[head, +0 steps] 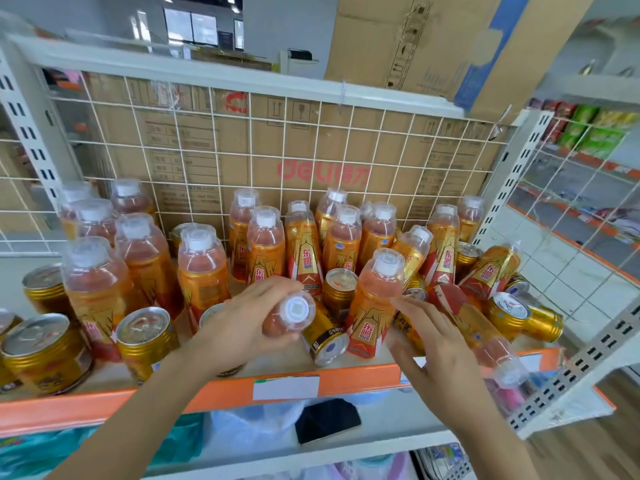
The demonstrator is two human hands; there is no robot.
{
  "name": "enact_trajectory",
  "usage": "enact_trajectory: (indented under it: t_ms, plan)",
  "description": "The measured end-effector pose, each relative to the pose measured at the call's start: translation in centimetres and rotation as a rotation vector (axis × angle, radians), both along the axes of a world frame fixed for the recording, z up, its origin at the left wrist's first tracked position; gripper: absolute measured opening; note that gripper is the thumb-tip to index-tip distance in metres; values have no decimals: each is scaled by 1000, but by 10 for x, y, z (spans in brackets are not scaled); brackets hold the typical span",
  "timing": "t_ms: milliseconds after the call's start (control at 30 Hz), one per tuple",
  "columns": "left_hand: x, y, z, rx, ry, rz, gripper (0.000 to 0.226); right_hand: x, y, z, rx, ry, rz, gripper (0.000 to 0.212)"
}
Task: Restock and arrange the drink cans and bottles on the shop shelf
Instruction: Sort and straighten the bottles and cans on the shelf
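Upright orange drink bottles and gold cans crowd the shelf; 1 toppled can lies between both hands. The left hand grasps a tilted bottle, cap toward the camera. The right hand is released, fingers extended; 1 upright bottle stands just left of it, and a fallen bottle lies just to its right.

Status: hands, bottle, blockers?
Left hand grips a bottle, cap toward camera. Right hand open, fingertips at a second bottle. Toppled can lies between them.
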State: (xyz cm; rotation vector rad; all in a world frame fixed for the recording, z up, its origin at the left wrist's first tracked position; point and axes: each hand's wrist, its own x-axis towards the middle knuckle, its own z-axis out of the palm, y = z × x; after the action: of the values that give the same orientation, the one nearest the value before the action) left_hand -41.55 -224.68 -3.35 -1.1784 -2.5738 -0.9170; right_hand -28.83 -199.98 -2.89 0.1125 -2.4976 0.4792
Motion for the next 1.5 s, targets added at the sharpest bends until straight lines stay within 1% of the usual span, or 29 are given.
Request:
enact_trajectory:
  t_ms: [200,267,333,367,500,667,767,900,967,1033,1067,1133,1267,1367,1500]
  plan:
    - [-17,-11,12,210,-186,54,58,-13,-2,5,16,43,9,46]
    - [-22,-14,13,260,-228,85,61,-19,-3,7,27,61,-2,49]
    - [-25,-13,13,273,-253,100,72,-25,-3,7,20,76,-22,51]
    - [-27,-13,14,271,-264,98,74,-27,-4,7,20,84,-31,51]
    - [-33,-9,11,284,-314,75,61,-35,-7,7,51,93,-65,51]
    - [-37,-2,2,338,-327,82,64,-39,-27,5,69,200,-23,39]
    - [-38,2,-5,378,-331,97,55,-50,-47,-7,47,83,68,41]
    - [-37,4,-8,401,-355,100,54,-75,-65,-37,75,-180,67,47]
    - [-38,3,-9,406,-365,92,56,-86,-71,-46,89,-313,25,50]
    - [-39,3,-10,408,-367,88,56,-96,-77,-47,131,-457,-73,55]
    - [-39,3,-10,410,-366,86,56,-100,-80,-47,156,-494,-123,57]
    - [-39,3,-10,415,-364,84,56,-108,-86,-45,180,-521,-185,58]
    - [-40,1,-11,425,-358,69,57,-117,-91,-44,258,-572,-240,59]
    - [-40,1,-11,422,-351,62,56,-119,-91,-43,304,-608,-249,63]
    - [-41,1,-13,431,-356,48,57,-118,-90,-43,301,-583,-234,57]
